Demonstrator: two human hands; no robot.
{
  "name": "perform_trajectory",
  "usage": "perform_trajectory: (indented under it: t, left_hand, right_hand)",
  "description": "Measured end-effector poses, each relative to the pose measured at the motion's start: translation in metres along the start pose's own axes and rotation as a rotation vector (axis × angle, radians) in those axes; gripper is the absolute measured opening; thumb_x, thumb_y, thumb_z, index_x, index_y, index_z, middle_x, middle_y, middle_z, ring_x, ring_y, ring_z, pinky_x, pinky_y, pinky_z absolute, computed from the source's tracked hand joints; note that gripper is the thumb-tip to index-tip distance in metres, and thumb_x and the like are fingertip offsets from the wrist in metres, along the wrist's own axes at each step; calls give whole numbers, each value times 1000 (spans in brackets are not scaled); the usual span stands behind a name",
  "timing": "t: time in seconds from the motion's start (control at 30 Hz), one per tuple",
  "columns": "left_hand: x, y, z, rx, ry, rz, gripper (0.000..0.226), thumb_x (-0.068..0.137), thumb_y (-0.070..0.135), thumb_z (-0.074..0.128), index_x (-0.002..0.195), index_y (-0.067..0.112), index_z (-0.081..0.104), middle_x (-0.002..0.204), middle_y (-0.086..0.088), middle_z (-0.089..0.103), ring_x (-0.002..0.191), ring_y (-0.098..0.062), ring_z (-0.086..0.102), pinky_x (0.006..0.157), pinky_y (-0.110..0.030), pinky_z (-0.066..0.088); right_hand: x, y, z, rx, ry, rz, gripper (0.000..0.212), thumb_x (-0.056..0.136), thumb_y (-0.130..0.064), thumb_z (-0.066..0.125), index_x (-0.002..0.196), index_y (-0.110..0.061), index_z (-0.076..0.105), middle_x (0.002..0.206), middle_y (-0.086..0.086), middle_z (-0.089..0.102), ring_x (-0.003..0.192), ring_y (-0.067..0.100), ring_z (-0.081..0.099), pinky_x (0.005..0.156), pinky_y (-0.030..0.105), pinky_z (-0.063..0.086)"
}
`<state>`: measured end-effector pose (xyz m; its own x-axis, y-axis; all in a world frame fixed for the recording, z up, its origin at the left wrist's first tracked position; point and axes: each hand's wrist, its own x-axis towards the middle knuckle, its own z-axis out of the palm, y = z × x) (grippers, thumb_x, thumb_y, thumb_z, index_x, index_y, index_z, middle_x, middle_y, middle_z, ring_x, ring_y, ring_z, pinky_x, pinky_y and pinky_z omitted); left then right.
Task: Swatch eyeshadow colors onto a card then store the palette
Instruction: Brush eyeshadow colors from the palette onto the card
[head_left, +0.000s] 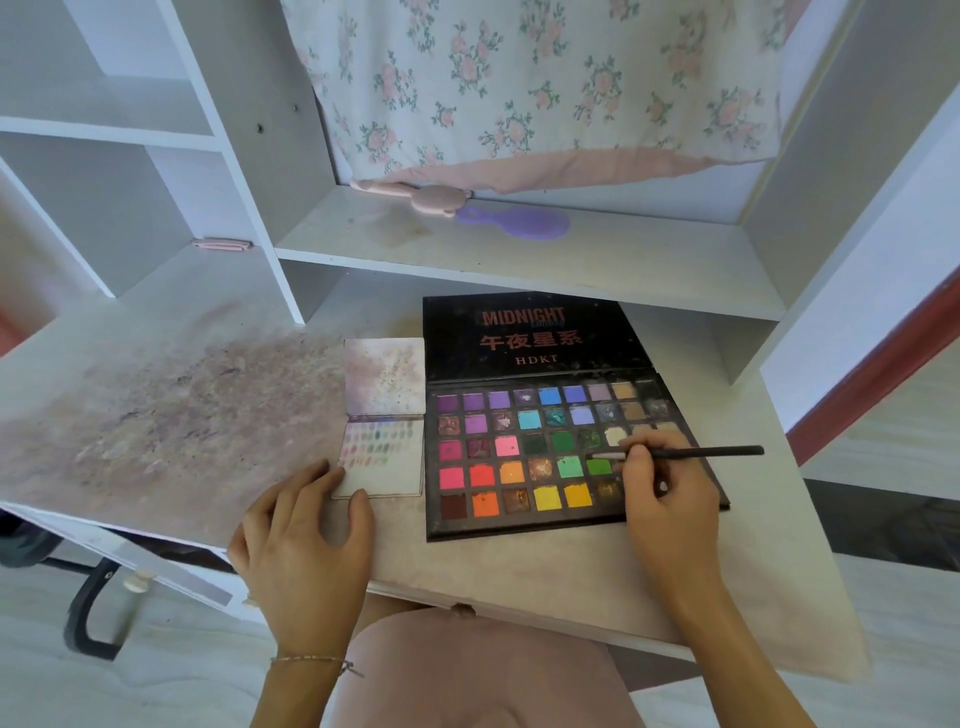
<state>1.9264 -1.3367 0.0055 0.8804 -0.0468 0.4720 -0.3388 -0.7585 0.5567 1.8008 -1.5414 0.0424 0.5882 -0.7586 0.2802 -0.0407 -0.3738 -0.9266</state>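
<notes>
The open palette lies flat on the white counter, its black lid folded back and showing printed letters. To the left of the palette, touching its edge, lies the card, a small open booklet whose lower page carries rows of pale color marks. The left hand rests on the counter at the near left corner of the card, fingers relaxed, with fingertips on the card's edge. The right hand is over the right part of the palette and pinches a thin black brush, whose tip points left over the green pans. Left of the palette the counter surface is stained with pinkish and grey powder. Behind the palette stands a white shelf with a purple hairbrush and a pink hairbrush, and a flowered cloth hangs above it.
</notes>
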Motion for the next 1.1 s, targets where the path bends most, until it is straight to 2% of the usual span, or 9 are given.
perform_trajectory:
  t: [0.1, 0.2, 0.33, 0.4, 0.5, 0.83, 1.1]
  left_hand:
    - [1, 1, 0, 2, 0, 4, 42, 75, 41, 44, 93, 14, 70, 106, -1, 69, 102, -28, 54, 92, -39, 29]
    - [1, 1, -1, 11, 3, 16, 40, 75, 42, 46, 91, 15, 70, 103, 0, 69, 100, -28, 55, 91, -35, 27]
    - [2, -1, -2, 12, -3, 31, 41, 75, 45, 47, 92, 17, 70, 103, 2, 69, 99, -22, 53, 90, -32, 26]
    - [2, -2, -1, 18, -11, 40, 41, 75, 46, 48, 93, 17, 70, 103, 2, 69, 99, -23, 54, 89, -32, 26]
    - [3, -3, 0, 16, -10, 37, 41, 75, 47, 48, 93, 18, 70, 104, 3, 69, 101, -18, 50, 90, -31, 26]
    - [3, -3, -1, 13, -7, 40, 39, 75, 45, 50, 95, 18, 70, 104, 3, 69, 103, -16, 49, 92, -30, 27]
    - [3, -1, -2, 26, -16, 37, 39, 75, 44, 51, 95, 17, 70, 105, 3, 68, 100, -24, 57, 92, -31, 28]
  right_hand:
    - [-4, -12, 18, 55, -64, -42, 33, 88, 0, 49, 79, -32, 51, 66, -3, 57, 64, 6, 58, 53, 20, 49]
    - [-7, -23, 43, 92, -176, -57, 33, 87, -4, 52, 79, -36, 52, 72, -3, 59, 59, 11, 56, 50, 17, 46]
    - [-6, -29, 74, 73, -293, -79, 28, 87, -8, 54, 76, -33, 52, 71, -11, 59, 55, 5, 52, 48, 10, 39]
    - [-4, -33, 85, 58, -357, -95, 27, 87, -9, 55, 77, -35, 53, 65, -9, 60, 58, 5, 54, 49, 10, 40]
    - [-1, -37, 96, 43, -415, -130, 30, 86, -8, 55, 77, -37, 52, 69, -8, 62, 67, 5, 57, 54, 12, 45]
    - [1, -32, 104, -35, -494, -130, 31, 87, -12, 56, 77, -41, 47, 76, -11, 61, 81, -1, 55, 62, 7, 45]
    - [2, -31, 106, -81, -516, -116, 31, 87, -14, 56, 77, -42, 47, 74, -14, 60, 78, -4, 55, 59, 4, 42]
